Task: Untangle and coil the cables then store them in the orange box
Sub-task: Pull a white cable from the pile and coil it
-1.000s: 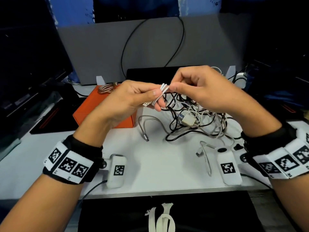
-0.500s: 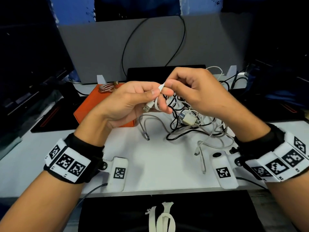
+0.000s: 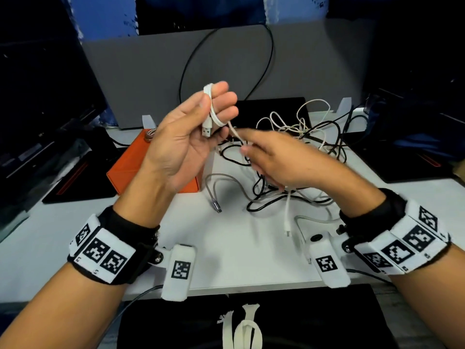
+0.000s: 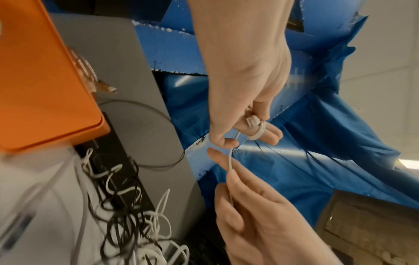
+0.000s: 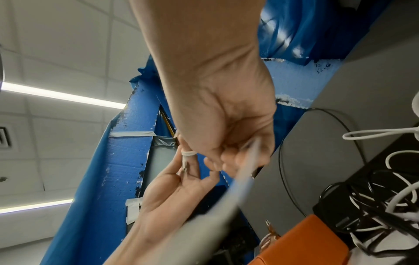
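Note:
My left hand [image 3: 214, 102] is raised with its palm toward me. A white cable [image 3: 212, 114] is looped round two of its fingers, the thumb pins it, and the USB plug [image 3: 206, 129] hangs over the palm. In the left wrist view the loop of the white cable [image 4: 258, 132] circles the fingers. My right hand [image 3: 247, 147], lower and blurred, pinches the same cable as it runs down. A tangle of black and white cables [image 3: 297, 147] lies on the white table [image 3: 226, 243]. The orange box [image 3: 125, 170] sits to the left, lid down, with a braided coil [image 3: 150, 134] on it.
A grey cable [image 3: 216, 195] and a loose white plug end [image 3: 286, 222] lie in front of the tangle. A grey board [image 3: 151, 71] stands at the back with a black cable across it. Dark monitors flank the table. A black bag [image 3: 251, 323] lies at the near edge.
My left hand has risen and turned palm toward me, with the white cable now looped round its fingers. My right hand has dropped lower along the cable.

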### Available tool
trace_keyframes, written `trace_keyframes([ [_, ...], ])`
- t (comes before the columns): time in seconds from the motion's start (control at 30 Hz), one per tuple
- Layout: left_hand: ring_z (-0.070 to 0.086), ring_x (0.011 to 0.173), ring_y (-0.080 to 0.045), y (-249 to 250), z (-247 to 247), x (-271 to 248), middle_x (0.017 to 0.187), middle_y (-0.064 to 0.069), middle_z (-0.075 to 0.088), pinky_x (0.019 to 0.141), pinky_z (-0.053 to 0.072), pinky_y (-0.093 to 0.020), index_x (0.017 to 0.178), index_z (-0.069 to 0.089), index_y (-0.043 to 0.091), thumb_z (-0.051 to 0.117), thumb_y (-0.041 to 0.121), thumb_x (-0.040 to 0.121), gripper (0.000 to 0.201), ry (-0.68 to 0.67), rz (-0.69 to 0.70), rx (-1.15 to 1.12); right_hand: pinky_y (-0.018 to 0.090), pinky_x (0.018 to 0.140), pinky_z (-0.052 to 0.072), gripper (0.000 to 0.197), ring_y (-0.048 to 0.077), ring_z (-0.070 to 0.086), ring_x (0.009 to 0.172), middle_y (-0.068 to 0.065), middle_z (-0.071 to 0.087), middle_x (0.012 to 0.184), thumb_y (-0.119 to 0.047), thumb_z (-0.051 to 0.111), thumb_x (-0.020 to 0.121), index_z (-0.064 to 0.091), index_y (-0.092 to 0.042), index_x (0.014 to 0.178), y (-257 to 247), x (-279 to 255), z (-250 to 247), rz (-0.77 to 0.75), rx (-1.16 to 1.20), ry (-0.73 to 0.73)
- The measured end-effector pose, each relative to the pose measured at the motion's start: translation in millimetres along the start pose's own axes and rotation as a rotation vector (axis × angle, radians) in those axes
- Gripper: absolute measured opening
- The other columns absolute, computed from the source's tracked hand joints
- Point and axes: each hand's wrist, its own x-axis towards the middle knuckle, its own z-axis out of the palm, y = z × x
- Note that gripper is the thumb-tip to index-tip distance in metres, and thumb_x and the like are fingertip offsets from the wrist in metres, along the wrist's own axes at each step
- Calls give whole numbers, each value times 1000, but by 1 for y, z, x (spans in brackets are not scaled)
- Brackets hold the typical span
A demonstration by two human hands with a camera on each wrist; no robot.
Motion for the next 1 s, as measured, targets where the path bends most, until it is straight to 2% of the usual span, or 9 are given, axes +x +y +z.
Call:
trace_keyframes([
  [0.1,74,103,-19,-5,0,0,110,-4,77,89,55,-30,129,61,13,47,14,107,26,33,135,435,15,52,40,25,4,48,49,-11,50,58,-22,47,109,50,-24,85,-8,-3,4,-36,-13,-143],
  [0.17,75,99,-18,-11,1,-1,109,-4,77,88,57,-30,124,66,17,50,14,107,23,0,191,672,17,54,35,34,5,43,54,-17,46,57,-24,52,108,45,-22,74,-11,-4,1,-80,-46,-173],
  [0.3,72,94,-16,-12,-2,-1,94,-2,76,87,55,-34,104,73,2,52,13,106,24,-145,191,1003,22,56,37,24,7,46,55,-14,56,63,-31,62,103,71,-15,88,-11,-7,-14,-71,13,-49],
  [0.4,60,72,-16,-4,-1,-4,79,-4,67,75,48,-30,93,69,9,49,11,107,24,-290,74,905,23,52,36,23,4,43,51,-12,55,58,-40,70,96,69,-20,83,-9,-10,-29,-18,114,147],
  [0.5,51,70,-15,5,-2,-5,76,-7,59,74,43,-24,91,68,5,47,13,106,27,-332,7,691,25,52,32,27,5,37,50,-9,46,55,-41,70,96,62,-17,88,-10,-11,-31,-29,166,264],
  [0.57,47,69,-15,10,-6,-5,74,-5,56,73,41,-24,93,63,-5,45,16,105,30,-352,-21,619,28,54,34,22,7,38,52,3,58,63,-40,65,99,60,-19,99,-11,-9,-27,-59,176,272],
  [0.63,46,69,-15,13,-10,-5,72,-4,53,70,42,-23,100,67,2,46,18,105,27,-366,-39,572,29,55,33,17,7,39,53,12,65,73,-39,58,104,60,-23,110,-12,-8,-23,-75,168,243],
  [0.87,70,90,-31,9,-1,-10,85,-7,69,91,52,-39,107,58,3,36,13,107,24,-386,-83,340,14,53,30,23,4,42,51,-9,48,58,-31,57,106,68,-18,91,-13,-7,-24,-85,160,341],
  [1.0,71,79,-23,13,2,-12,72,0,65,94,52,-41,112,62,1,42,17,103,27,-347,-76,336,14,53,30,23,3,41,50,-11,49,59,-31,57,106,71,-21,92,-13,-8,-26,-104,184,332],
])
